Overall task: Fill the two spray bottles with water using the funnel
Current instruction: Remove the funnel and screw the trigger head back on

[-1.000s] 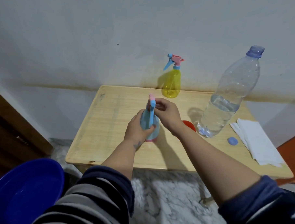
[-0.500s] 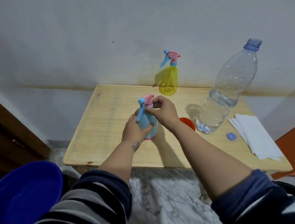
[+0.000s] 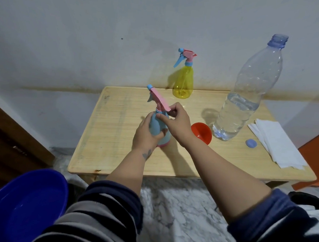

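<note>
1. Blue spray bottle (image 3: 159, 129), mid-table: left hand (image 3: 145, 136) wraps its body; right hand (image 3: 177, 121) pinches the collar under the pink trigger head (image 3: 158, 100), apparently unscrewing it.
2. Red funnel (image 3: 202, 132), just right of it, lies unused.
3. Yellow spray bottle (image 3: 183, 81), behind, is capped and seemingly empty.
4. Water bottle (image 3: 247, 95), right of the funnel, stands uncapped; both fillings remain.

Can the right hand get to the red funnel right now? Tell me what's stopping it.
Probably not yet: the right hand is busy pinching the blue spray bottle's pink head. The funnel lies just beside its wrist, nothing between.
</note>
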{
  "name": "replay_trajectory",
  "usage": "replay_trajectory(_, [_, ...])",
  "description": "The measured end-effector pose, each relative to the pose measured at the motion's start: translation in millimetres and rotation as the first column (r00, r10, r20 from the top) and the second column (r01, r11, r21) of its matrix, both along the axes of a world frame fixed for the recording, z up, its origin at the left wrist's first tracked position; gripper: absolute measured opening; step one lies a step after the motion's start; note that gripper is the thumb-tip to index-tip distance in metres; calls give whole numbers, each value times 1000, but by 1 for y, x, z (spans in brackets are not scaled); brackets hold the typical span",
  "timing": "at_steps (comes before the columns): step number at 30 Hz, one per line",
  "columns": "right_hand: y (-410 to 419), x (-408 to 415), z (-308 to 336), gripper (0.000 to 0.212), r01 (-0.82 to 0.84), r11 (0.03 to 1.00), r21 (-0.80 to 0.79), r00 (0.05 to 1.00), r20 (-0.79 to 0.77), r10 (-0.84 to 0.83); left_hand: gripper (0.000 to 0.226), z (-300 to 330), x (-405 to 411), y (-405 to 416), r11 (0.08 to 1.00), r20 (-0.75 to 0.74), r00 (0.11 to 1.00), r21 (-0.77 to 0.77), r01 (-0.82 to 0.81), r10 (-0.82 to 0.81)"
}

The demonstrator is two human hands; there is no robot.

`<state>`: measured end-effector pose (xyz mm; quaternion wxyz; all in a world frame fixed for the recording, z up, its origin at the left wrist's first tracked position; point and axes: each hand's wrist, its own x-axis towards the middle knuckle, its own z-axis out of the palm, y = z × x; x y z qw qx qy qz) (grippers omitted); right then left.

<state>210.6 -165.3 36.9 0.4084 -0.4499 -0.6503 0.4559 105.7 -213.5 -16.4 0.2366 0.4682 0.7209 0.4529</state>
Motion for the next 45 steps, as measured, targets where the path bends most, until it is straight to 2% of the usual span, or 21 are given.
replay_trajectory(4, [-1,-2,3,48,-70,996,-58,997,-14,70,64,-1,-1,0,1000,20,1000,-5,3,-3])
replay_trajectory(6, [-1,0,3,38,-112,993,-37,994,9,112,67,-1,-1,0,1000,24,1000,-5,1,0])
replay_trajectory(9, [1,0,2,24,-56,998,-14,998,-19,56,66,1,1,-1,1000,25,1000,15,-2,1])
replay_trajectory(11, [0,-2,3,35,-27,999,-30,999,-24,26,64,1,1,-1,1000,26,1000,11,-11,10])
replay_trajectory(14, [-3,-3,3,50,-73,995,-62,997,-6,73,68,0,0,-1,1000,38,999,-3,-11,11])
replay_trajectory(16, [-4,-1,2,35,-117,992,-43,993,12,118,69,0,0,-1,1000,44,999,0,-11,11])
replay_trajectory(19, [-5,-2,0,21,-55,998,-8,999,-1,55,67,1,1,-2,1000,53,999,15,-5,4])
replay_trajectory(22, [-5,-7,-1,30,9,999,-31,999,-47,-10,67,2,0,-2,1000,35,999,15,-3,2])
replay_trajectory(28, [-20,-7,-14,38,10,999,-37,996,-85,-14,62,5,2,-3,1000,64,998,11,-2,1])
replay_trajectory(33, [-9,-12,-5,24,-61,998,-19,998,15,62,67,7,4,-5,1000,56,998,1,1,-1])
replay_trajectory(36, [-8,-12,-4,26,-17,999,-50,1000,8,17,64,6,3,-5,1000,37,999,-6,-4,4])
replay_trajectory(39, [-14,-15,-5,21,-47,999,1,999,-6,47,56,4,3,-4,1000,28,999,-1,-22,22])
replay_trajectory(42, [-17,-17,-11,25,-79,996,46,997,9,78,52,7,5,-4,1000,45,999,5,-30,30])
replay_trajectory(45, [-13,-15,-13,25,-56,998,0,998,-10,56,53,6,5,-4,1000,33,999,11,-29,29])
